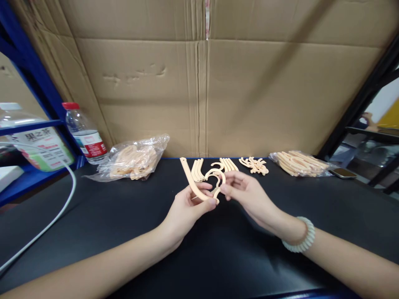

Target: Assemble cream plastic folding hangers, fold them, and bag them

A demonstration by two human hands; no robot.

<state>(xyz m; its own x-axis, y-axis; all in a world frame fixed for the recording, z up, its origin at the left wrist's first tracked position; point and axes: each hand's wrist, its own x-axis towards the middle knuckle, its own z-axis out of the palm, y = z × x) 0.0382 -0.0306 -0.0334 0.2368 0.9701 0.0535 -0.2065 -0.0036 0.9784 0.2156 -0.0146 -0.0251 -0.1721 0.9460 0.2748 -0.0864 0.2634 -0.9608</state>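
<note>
Over the middle of the black tabletop (124,232), my left hand (187,207) pinches a long curved peach plastic arm piece (190,179) that slants up to the left. My right hand (246,193) pinches a peach hook piece (215,174) held against the lower end of that arm. Just behind my hands lie a row of loose curved arm pieces (197,169), more pieces (228,164) and a small pile of hook-like parts (254,165).
A plastic bag of peach parts (137,160) lies at back left, another bag (299,163) at back right with a phone (343,172) beside it. A water bottle (84,133), a white cable (46,224) and blue shelving (28,124) are at left. A cardboard wall (199,83) stands behind.
</note>
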